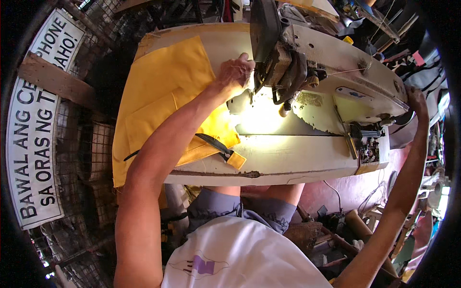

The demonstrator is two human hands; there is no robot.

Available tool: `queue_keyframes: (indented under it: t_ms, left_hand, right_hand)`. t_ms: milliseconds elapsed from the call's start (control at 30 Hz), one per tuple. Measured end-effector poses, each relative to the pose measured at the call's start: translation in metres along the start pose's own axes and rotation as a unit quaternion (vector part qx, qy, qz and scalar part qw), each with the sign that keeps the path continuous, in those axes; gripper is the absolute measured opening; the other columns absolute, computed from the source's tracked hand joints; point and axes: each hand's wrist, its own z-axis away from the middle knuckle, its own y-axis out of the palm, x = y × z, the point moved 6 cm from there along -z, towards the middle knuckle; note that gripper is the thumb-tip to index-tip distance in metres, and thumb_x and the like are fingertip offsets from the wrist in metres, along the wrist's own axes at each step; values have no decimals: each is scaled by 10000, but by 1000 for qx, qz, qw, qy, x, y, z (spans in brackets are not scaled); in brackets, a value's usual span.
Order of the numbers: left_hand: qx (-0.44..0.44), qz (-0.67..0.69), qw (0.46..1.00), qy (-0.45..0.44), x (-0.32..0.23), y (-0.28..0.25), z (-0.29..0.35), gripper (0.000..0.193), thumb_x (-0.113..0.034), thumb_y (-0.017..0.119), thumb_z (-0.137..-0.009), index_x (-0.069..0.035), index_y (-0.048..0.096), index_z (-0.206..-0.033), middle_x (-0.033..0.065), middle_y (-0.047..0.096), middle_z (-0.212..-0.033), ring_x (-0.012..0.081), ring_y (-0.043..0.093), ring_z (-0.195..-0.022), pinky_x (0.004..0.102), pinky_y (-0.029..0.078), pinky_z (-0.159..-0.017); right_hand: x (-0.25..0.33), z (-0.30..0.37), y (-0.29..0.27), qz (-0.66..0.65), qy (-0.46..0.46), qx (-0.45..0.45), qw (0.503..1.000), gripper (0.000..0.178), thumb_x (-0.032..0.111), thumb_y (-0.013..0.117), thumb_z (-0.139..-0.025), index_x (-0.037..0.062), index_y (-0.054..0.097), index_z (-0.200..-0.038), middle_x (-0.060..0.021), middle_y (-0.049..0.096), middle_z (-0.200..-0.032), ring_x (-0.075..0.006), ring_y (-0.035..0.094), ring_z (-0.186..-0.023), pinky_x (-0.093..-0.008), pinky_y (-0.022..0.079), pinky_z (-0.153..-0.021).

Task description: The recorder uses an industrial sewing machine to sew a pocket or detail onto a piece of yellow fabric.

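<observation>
An industrial sewing machine stretches across the table in front of me, its lamp lighting the needle area brightly. My left hand is raised beside the needle end, its fingers curled closed; whatever they pinch is hidden. At the machine's far right end, my right hand is wrapped round the handwheel, which is mostly hidden. A yellow fabric piece with a stitched-looking patch lies under and left of my left forearm. Dark straps and a small yellow tab lie along its near edge.
The pale sewing table has a worn front edge above my lap. A thin yellow-and-dark tool lies near a thread-winding mechanism. Wire mesh with a white sign stands at left. Clutter, including a brown roll, fills the lower right.
</observation>
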Motion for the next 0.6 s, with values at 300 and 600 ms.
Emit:
queue_keyframes:
  t_ms: [300,600]
  left_hand:
    - [-45,-9,996,-81,29,-5,-31,136,-170,534,-841,-84,617,-905,205,619,-950,387,661,-835,489,547,-728]
    - [-106,154,980,-63,92,-124,112,417,-312,560,-970,-5,584,-1252,160,629,-1205,263,605,-1113,349,465,-960]
  right_hand:
    - [22,20,-10,-169,157,14,973,418,264,547,-924,60,564,-1289,-216,659,-1080,-365,640,-984,-415,479,-884]
    - [165,102,-113,-342,491,-184,780,416,336,498,-1010,32,602,-1275,-169,629,-1257,-274,601,-1165,-325,449,-978]
